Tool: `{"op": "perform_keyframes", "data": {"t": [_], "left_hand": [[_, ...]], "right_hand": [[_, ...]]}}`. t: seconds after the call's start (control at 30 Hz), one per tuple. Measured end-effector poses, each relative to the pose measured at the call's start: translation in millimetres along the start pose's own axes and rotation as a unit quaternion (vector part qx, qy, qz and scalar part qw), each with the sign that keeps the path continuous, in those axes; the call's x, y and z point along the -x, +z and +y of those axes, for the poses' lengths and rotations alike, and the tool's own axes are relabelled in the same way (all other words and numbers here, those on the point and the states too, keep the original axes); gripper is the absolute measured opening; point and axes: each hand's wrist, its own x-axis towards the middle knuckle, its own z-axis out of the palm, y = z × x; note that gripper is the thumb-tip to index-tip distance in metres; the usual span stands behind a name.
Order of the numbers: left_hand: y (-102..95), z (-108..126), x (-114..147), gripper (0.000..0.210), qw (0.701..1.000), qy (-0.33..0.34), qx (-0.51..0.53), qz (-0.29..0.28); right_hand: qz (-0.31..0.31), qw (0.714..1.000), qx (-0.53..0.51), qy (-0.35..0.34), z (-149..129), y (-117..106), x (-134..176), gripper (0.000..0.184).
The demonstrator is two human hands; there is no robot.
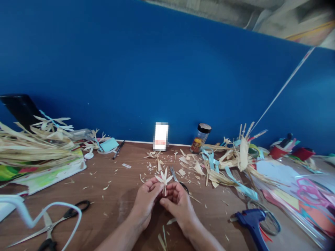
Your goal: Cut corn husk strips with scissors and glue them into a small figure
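A pale flower of dried husk (164, 177) with pointed petals stands upright in front of me, low over the table. My left hand (146, 198) pinches its stem from the left, thumb toward me. On the other side, my right hand (179, 204) has its fingers curled against the stem, with the thumb just below. The stem's lower end is partly hidden by the fingers. Right behind my right hand lie small scissors (173, 173), their handles partly covered. Husk scraps (158, 164) are scattered around them.
Large black-handled scissors (49, 227) lie open at left, beside a white cable (59, 204) and a husk pile (34, 146). A blue glue gun (252, 221) lies at right. A black-lidded jar (199, 139) and husk strips (222, 177) sit by the blue partition (167, 69).
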Motion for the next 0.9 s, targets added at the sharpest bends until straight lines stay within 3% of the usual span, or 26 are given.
{"op": "perform_keyframes", "data": {"t": [0.17,0.63,0.9], "left_hand": [[-0.4,-2.3,-1.0,0.031,1.0,0.007,-0.006,0.005],[0.3,-4.4,0.6,0.029,1.0,0.02,-0.018,-0.004],[0.0,-2.8,-0.2,0.033,1.0,0.021,0.004,0.012]], "right_hand": [[0.016,1.0,0.007,-0.005,0.4,1.5,-1.1,0.028],[0.032,0.997,0.003,0.077,-1.1,5.4,0.5,0.037],[0.039,0.999,-0.019,0.032,0.7,4.4,0.9,0.03]]}}
